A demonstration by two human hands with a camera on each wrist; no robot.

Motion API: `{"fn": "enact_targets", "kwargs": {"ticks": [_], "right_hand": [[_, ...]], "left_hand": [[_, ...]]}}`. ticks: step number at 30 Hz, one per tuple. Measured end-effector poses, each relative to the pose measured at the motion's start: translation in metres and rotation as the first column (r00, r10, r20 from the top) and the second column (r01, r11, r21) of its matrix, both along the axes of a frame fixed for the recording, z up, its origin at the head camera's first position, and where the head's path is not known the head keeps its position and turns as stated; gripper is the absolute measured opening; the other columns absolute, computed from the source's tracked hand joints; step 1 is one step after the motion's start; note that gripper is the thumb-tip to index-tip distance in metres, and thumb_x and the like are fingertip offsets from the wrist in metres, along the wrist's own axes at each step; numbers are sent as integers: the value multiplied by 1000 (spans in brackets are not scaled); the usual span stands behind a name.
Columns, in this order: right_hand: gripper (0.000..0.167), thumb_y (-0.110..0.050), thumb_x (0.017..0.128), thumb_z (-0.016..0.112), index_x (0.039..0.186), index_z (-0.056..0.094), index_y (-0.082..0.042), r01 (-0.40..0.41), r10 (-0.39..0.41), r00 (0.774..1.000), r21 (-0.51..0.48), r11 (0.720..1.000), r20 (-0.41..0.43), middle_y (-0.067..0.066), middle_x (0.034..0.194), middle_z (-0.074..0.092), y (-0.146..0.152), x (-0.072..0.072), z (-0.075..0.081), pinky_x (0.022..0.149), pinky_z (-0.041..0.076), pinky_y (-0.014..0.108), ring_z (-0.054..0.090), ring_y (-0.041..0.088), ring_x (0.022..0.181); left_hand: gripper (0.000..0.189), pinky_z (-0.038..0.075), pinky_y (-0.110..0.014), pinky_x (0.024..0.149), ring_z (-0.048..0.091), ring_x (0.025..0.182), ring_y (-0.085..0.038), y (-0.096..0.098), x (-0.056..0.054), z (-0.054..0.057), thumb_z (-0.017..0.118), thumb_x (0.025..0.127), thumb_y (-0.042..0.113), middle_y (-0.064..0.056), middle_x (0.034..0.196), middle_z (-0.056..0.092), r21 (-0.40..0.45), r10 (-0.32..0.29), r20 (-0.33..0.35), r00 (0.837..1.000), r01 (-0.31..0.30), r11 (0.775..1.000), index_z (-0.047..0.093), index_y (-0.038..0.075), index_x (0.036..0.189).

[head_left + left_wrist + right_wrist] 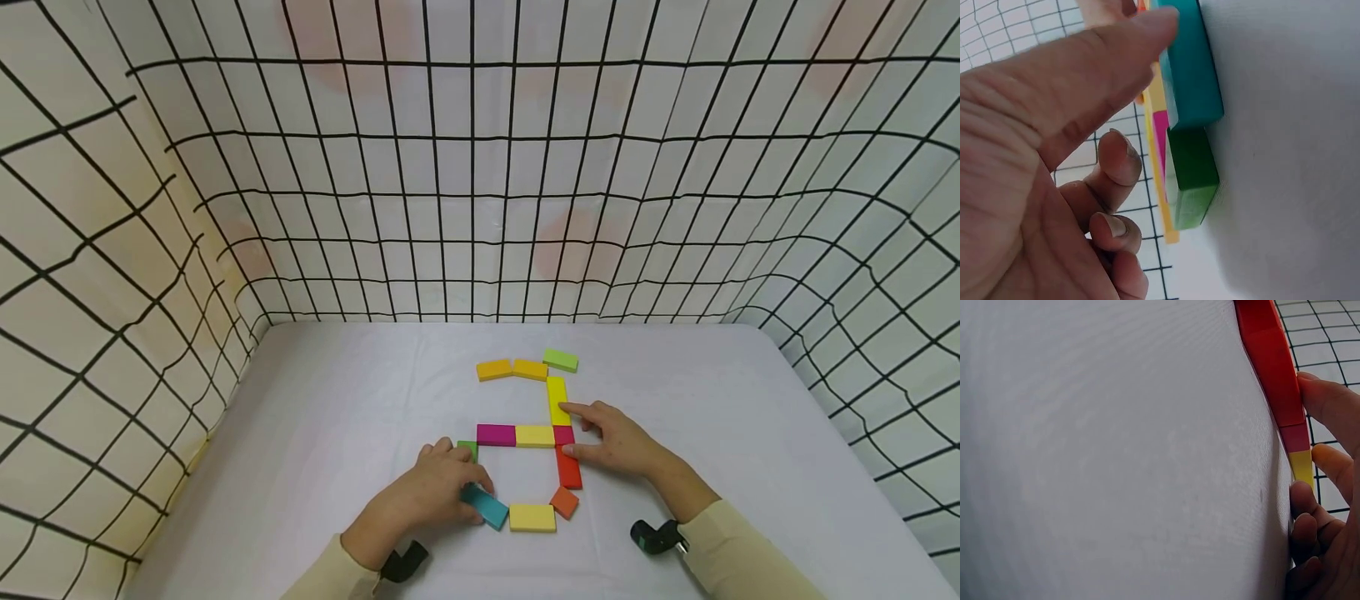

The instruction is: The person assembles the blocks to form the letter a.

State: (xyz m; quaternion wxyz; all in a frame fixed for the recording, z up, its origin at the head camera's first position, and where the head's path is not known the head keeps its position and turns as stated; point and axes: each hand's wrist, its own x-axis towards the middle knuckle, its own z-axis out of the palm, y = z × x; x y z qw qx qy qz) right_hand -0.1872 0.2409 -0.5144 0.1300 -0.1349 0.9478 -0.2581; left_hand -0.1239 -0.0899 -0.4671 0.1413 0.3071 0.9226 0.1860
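Note:
Colored blocks lie flat in a curving outline on the white table. My left hand (pixel 435 492) pinches a teal block (pixel 489 508) between thumb and index finger at the lower left of the outline. Touching its end in the left wrist view is a green block (pixel 1192 178), mostly covered by that hand in the head view. On the right side, my right hand (pixel 618 442) has its index fingertip on a bright yellow block (pixel 557 396) and its thumb on a red block (pixel 569 471). A short magenta block (pixel 564 435) sits between those two.
Across the middle run a magenta block (pixel 496 435) and a pale yellow block (pixel 535 437). Another pale yellow block (pixel 532 518) and an orange block (pixel 564 502) form the bottom. Two amber blocks and a lime block (pixel 561 360) lie at the top. Black netting (pixel 472 196) surrounds the table.

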Motion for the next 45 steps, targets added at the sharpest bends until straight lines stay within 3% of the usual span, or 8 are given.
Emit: {"fn": "enact_targets", "kwargs": {"ticks": [8,13,21,28,32,37,45], "right_hand": [[77,-55,81,79,148,53,-29,8,-8,1000,-10,1000,8,-3,102,53,-3,-1,0,77,47,31,49,16,98],[78,-56,81,80,148,53,-29,12,-12,1000,-8,1000,19,-3,102,53,-5,-1,-1,77,47,31,49,16,98],[78,-55,80,80,148,53,-29,12,-12,1000,-11,1000,24,-2,102,53,-8,-1,0,75,46,31,49,16,98],[69,-48,88,77,149,52,-26,84,-77,995,-125,989,58,0,102,56,-3,-4,2,72,44,28,50,17,93],[59,-42,94,71,146,55,-20,160,-154,987,-168,973,44,2,98,59,2,-17,2,72,44,28,51,18,89],[54,-41,98,67,144,56,-15,216,-222,975,-147,965,-25,4,97,61,3,-44,4,76,44,32,53,20,89],[62,-46,98,63,151,47,-17,252,-252,968,15,968,-18,8,100,63,1,-84,6,75,46,35,55,23,87]], "left_hand": [[36,33,-29,79,41,91,-8,-14,-9,-4,88,78,35,9,95,59,88,51,56,997,-56,995,77,28,111],[46,35,-30,81,44,90,-10,-24,-15,-10,86,81,39,8,93,57,138,101,63,993,-109,984,71,24,122],[57,41,-33,79,48,91,-14,-36,-24,-22,78,89,44,4,94,57,192,217,153,964,-244,951,61,16,135],[54,41,-30,75,49,88,-14,-38,-27,-26,79,88,41,5,89,57,187,216,188,958,-251,950,62,16,133],[53,41,-27,71,49,83,-12,-38,-28,-26,80,87,40,6,84,56,208,209,189,960,-247,946,63,17,132],[52,41,-26,68,50,79,-12,-38,-29,-27,81,87,39,6,81,55,224,208,199,958,-251,942,63,17,131],[53,40,-26,66,49,77,-11,-37,-32,-29,81,87,40,5,80,55,236,198,190,962,-241,941,63,18,131]]}}
